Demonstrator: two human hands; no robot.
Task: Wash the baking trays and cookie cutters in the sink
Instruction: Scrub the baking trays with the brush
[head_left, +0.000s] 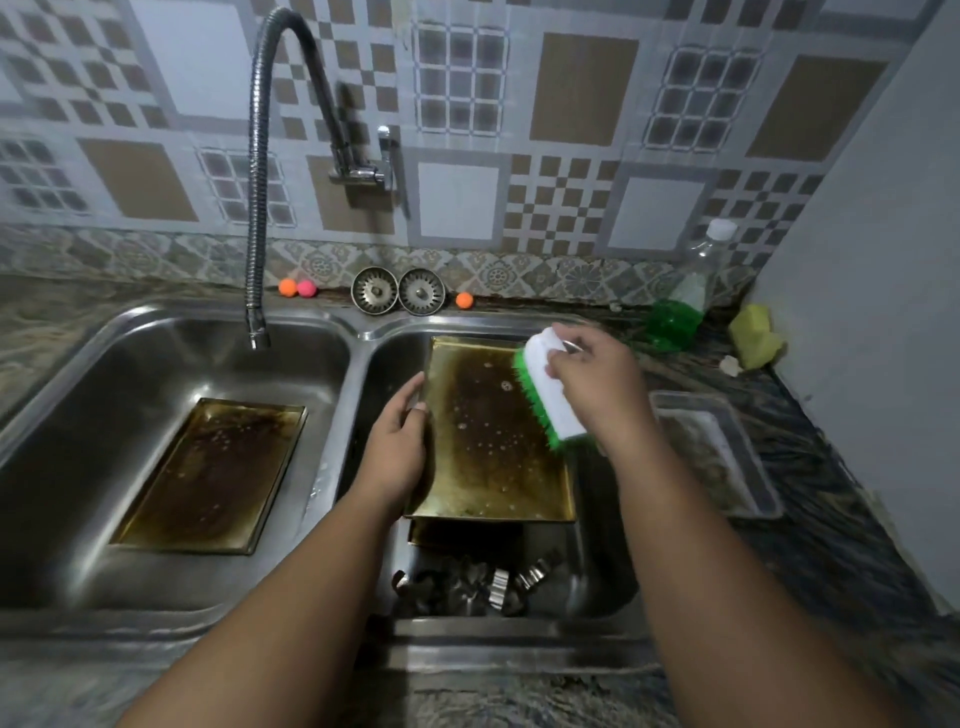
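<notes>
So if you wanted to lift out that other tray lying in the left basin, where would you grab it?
Probably by a long raised rim of the tray in the left basin, reaching down from above. It lies flat on the basin floor, so only its upturned edges offer a pinch; the near rim is closest.

We see a brush that is white on top with bright green bristles. The tray under it is gold at the edges and burnt dark brown in the middle, with little white bubbles. The other tray is gold and brown too. The sink is shiny silver. Two orange balls and one pink ball sit behind it. The wall has grey, white and tan squares and checks. The bottle holds green soap. The sponge is yellow.
</notes>
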